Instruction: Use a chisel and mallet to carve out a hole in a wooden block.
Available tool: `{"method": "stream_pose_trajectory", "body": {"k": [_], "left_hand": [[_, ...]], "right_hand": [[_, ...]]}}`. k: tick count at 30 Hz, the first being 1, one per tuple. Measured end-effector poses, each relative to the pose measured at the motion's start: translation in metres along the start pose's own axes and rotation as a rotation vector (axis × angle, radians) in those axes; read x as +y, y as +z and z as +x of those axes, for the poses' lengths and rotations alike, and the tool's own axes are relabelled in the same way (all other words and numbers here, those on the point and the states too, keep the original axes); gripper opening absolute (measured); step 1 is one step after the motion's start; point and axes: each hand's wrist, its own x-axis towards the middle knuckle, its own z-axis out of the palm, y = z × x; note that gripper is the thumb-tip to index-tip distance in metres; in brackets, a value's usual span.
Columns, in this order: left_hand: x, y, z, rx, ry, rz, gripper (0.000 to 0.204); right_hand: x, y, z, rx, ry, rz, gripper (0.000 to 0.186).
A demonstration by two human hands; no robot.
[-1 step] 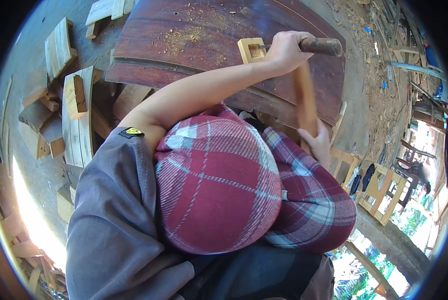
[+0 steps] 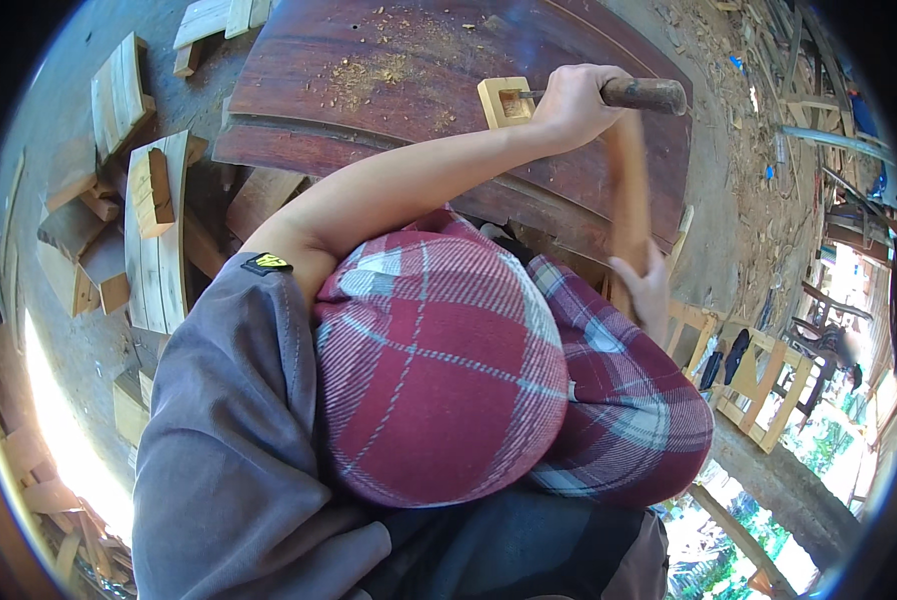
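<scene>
My left hand (image 2: 581,106) is closed round a chisel (image 2: 647,95), whose round dark wooden handle sticks out to the right of my fist. Its narrow blade points left into the square recess of a small pale wooden block (image 2: 488,98). Below, my right hand (image 2: 649,288) grips the near end of a long wooden mallet-like stick (image 2: 629,195), smeared by motion. The stick's far end lies close to the chisel handle; whether they touch I cannot tell.
The block lies on a dark reddish-brown wooden worktop (image 2: 299,75) strewn with wood chips (image 2: 364,80). Cut timber pieces (image 2: 154,195) are piled at left. A wooden frame (image 2: 769,385) stands at lower right, and scraps litter the ground (image 2: 739,200) at right.
The wooden stick and my right hand have shifted slightly to the right. My left hand, the chisel and the block stay nearly in place.
</scene>
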Motion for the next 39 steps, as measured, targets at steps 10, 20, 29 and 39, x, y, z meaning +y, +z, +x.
{"method": "stream_pose_trajectory", "body": {"k": [10,20,29,39], "left_hand": [[-0.009,0.010,-0.005,-0.020,0.117,0.083,0.023],[-0.008,0.014,0.007,-0.043,0.083,0.157,0.024],[-0.011,0.012,0.021,-0.070,0.024,0.222,0.025],[-0.043,-0.010,0.073,-0.351,-0.037,-0.054,0.017]], "right_hand": [[-0.052,-0.022,-0.006,0.388,-0.118,0.130,0.060],[-0.067,-0.031,-0.003,0.352,-0.123,0.392,0.063],[-0.076,-0.026,0.001,0.332,-0.149,0.232,0.058],[-0.061,-0.010,0.012,0.269,-0.145,0.190,0.062]]}}
